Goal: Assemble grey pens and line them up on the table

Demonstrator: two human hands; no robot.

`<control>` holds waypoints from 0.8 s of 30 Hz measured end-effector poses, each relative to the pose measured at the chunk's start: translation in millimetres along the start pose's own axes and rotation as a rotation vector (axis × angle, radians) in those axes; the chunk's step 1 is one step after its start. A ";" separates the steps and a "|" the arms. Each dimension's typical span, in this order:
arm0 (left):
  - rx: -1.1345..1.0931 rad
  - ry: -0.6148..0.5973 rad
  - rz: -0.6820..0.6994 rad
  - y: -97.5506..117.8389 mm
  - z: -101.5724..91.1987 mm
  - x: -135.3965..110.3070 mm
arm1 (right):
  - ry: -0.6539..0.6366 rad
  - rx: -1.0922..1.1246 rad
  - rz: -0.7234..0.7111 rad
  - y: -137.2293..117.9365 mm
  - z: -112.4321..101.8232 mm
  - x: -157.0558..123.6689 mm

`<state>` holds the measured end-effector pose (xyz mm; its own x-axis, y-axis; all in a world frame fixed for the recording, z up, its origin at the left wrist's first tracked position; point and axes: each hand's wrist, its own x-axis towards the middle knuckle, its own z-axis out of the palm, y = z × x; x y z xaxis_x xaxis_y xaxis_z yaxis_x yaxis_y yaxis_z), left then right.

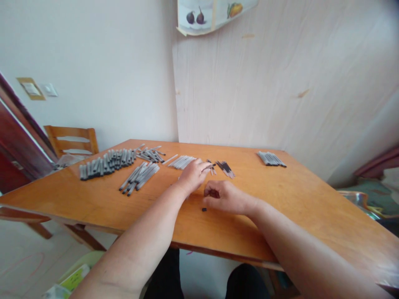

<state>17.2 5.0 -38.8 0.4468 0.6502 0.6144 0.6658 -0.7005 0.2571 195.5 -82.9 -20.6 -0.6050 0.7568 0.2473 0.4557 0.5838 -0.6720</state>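
My left hand (193, 174) reaches over the middle of the table, its fingertips closed on a thin dark stick that looks like a pen refill (209, 167). To the right of those fingers lies a small bunch of dark refills with pale ends (225, 169). Closer to me, my right hand (227, 197) hovers with curled fingers; a gap shows between thumb and fingers, and I see nothing in it. A small black plug (204, 209) rests on the wood just below the right thumb. Pale pen barrels (181, 162) lie beyond my left hand, partly covered by it.
Grey pen barrels with black ends (107, 162) are lined up at the left of the wooden table (249, 230). Two looser piles, a nearer one (139, 177) and a farther one (151, 155), lie beside them. Another row of barrels (271, 158) sits far right. A chair (73, 133) stands behind.
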 end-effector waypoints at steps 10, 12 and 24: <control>-0.016 0.019 -0.003 0.5 -2.7 0.4 | -0.078 -0.151 -0.005 7.0 1.5 2.9; -0.016 0.029 -0.028 1.3 -4.6 0.4 | 0.062 -0.143 0.113 18.1 -10.5 4.0; -0.025 0.021 -0.067 3.1 -9.3 0.3 | 0.111 -0.226 0.274 59.1 -28.2 6.0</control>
<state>13.8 0.4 -30.9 0.3890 0.6896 0.6108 0.6785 -0.6630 0.3164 237.2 -35.5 -39.1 -0.3715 0.9141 0.1622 0.7311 0.3957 -0.5558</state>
